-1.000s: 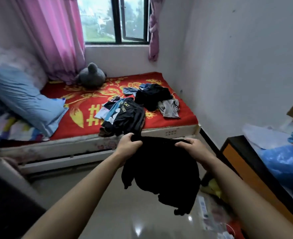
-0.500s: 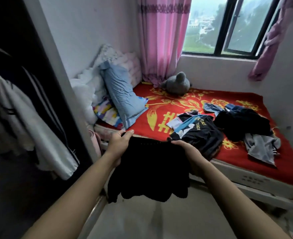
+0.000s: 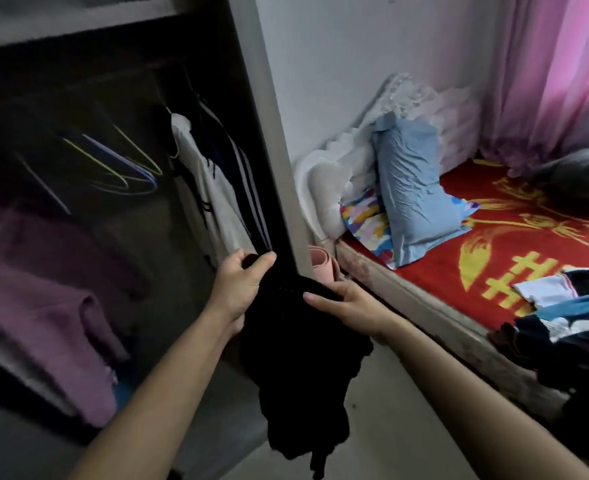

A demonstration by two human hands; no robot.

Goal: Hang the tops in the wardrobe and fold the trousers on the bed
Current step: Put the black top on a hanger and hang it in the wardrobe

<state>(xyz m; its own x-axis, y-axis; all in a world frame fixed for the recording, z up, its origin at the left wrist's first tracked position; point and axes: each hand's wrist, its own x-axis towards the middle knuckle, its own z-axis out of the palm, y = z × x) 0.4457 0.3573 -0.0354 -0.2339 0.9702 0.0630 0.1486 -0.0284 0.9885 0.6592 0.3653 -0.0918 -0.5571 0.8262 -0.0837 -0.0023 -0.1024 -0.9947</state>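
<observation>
Since turning from bed (image 3: 514,251) to wardrobe (image 3: 269,133), left hand (image 3: 241,289) & right hand (image 3: 348,306), now closer, both grip black top (image 3: 296,362); hanger (image 3: 127,168) prob. next.

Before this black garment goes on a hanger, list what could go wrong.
1. Both the left hand and the right hand grip the black garment, so neither is free to take a hanger. Releasing one side may let it slump to the floor; its lower end already hangs low.
2. The empty hangers sit deep in the dark wardrobe, left of the hung clothes. Reaching in could snag or knock them.
</observation>
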